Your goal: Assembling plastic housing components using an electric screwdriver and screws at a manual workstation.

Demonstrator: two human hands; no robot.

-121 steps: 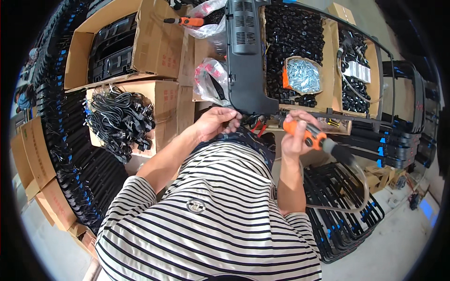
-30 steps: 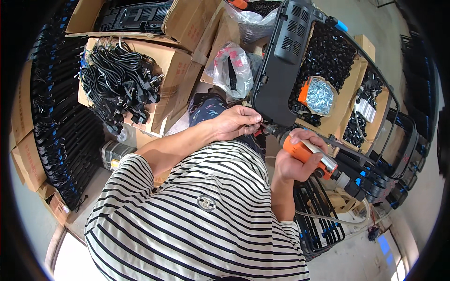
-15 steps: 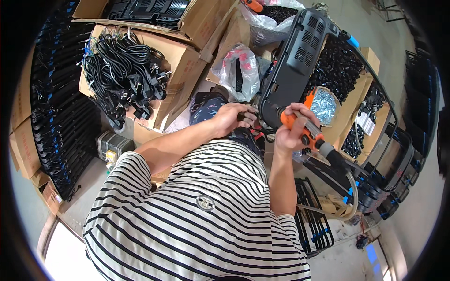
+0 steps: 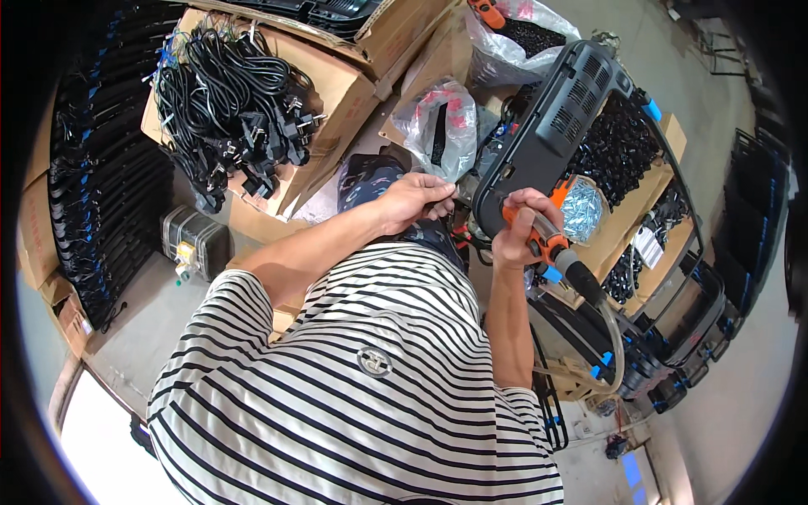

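Orange and black with a hose at its rear end, a power screwdriver [image 4: 549, 244] is gripped in my right hand [image 4: 515, 236]. Its front end lies close to the lower end of a long black plastic housing [image 4: 539, 139] with vent slots, which rests tilted across a black frame. My left hand [image 4: 412, 202] is at the near left edge of that housing, thumb and forefinger pinched together. Whatever sits between those fingertips is too small to make out. Just beyond the screwdriver is a round container of silver screws [image 4: 582, 210].
Black power cords with plugs [image 4: 236, 109] are heaped on a cardboard box [image 4: 337, 93] at the left. Plastic bags [image 4: 442, 126] stand ahead, and cartons of small black parts [image 4: 619, 139] are at the right. A clear hose [image 4: 619, 353] loops below the screwdriver. Black frames [image 4: 101, 185] line the left wall.
The view has shifted, so boxes and housing appear farther right and lower. My left fingers have changed from curled to a pinch at the housing's edge. The screwdriver stays in my right hand.
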